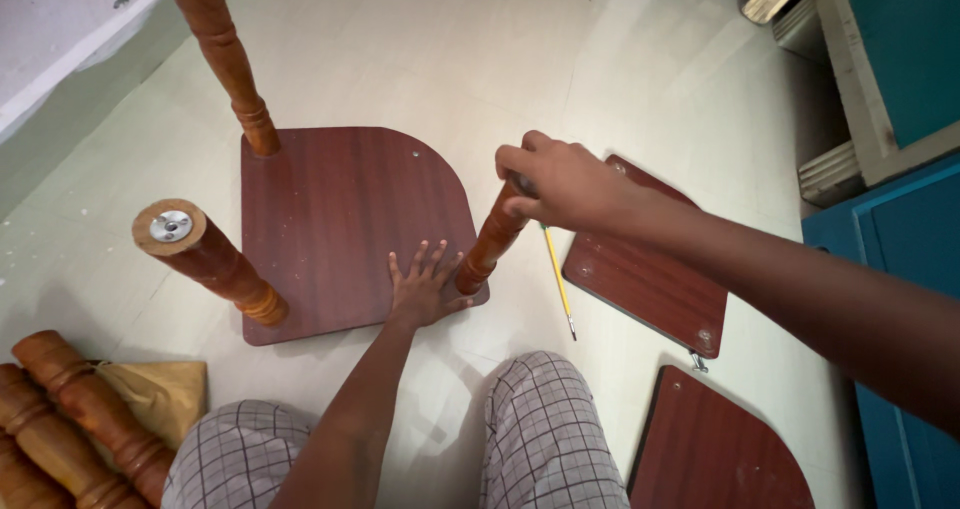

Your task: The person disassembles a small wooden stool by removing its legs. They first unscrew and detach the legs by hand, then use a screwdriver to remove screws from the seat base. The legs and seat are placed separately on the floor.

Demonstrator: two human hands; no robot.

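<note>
A dark red-brown quarter-round shelf board lies flat on the pale floor. Three turned wooden legs stand on its corners: one at the back, one at the front left with a metal insert in its top, and one at the front right. My left hand presses flat on the board, fingers spread, next to the front right leg's base. My right hand grips the top of that leg.
A yellow screwdriver lies on the floor right of the board. Two more shelf boards lie to the right. Spare turned legs and a brown bag sit lower left. Blue furniture stands right.
</note>
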